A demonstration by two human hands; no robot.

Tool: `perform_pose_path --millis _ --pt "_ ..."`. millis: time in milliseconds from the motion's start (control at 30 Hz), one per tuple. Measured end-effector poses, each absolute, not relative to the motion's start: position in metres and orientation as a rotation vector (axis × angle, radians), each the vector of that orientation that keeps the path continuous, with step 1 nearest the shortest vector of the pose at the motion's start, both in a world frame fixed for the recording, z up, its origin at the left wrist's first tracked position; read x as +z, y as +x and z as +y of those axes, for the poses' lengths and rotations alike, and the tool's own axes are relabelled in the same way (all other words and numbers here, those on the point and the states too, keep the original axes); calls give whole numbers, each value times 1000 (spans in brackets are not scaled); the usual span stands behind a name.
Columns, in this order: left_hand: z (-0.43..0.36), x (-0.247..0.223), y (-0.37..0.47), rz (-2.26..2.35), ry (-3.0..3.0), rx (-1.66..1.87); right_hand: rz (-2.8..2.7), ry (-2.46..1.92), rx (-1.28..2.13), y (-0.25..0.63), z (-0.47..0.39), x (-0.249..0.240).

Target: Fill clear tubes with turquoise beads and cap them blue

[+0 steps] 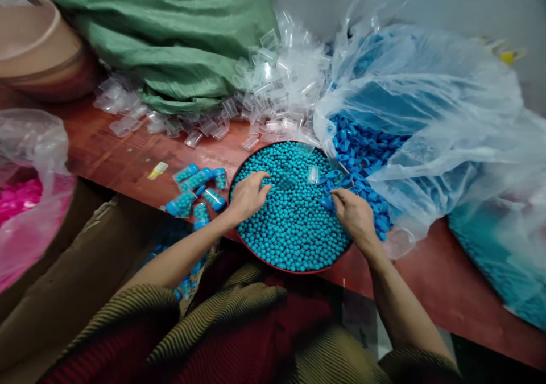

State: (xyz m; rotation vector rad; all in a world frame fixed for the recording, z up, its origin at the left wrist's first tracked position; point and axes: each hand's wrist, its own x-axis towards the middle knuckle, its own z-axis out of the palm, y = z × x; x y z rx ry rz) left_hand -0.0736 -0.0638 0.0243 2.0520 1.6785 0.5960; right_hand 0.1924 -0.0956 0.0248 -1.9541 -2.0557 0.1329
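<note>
A round tray [294,270] with a dark red rim is full of small turquoise balls [294,230]. My left hand [249,197] is over its left side, thumb and fingers apart, with nothing seen between them. At the tray's right edge, my right hand [353,212] pinches a blue plastic cap [327,202]. A clear plastic tube [313,174] lies on the balls between the hands, toward the back. Loose blue caps [362,145] spill from a clear bag onto the tray's right side. Several filled tubes with blue caps [194,180] lie left of the tray.
Many clear tubes [277,82] are heaped behind the tray, beside a green sack [179,37]. A bucket [38,48] stands back left. Pink pieces [19,199] sit in a bag at left. A cardboard box [81,259] with capped tubes is below the red table [115,168].
</note>
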Motion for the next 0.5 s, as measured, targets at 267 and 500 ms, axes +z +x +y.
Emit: perform_pose_path --millis 267,500 --pt "-42 8 -33 1680 2104 414 -2239 -2224 -68 193 -44 42" --pt "-41 10 -19 1704 2088 315 -2586 -2220 -113 176 -20 35"
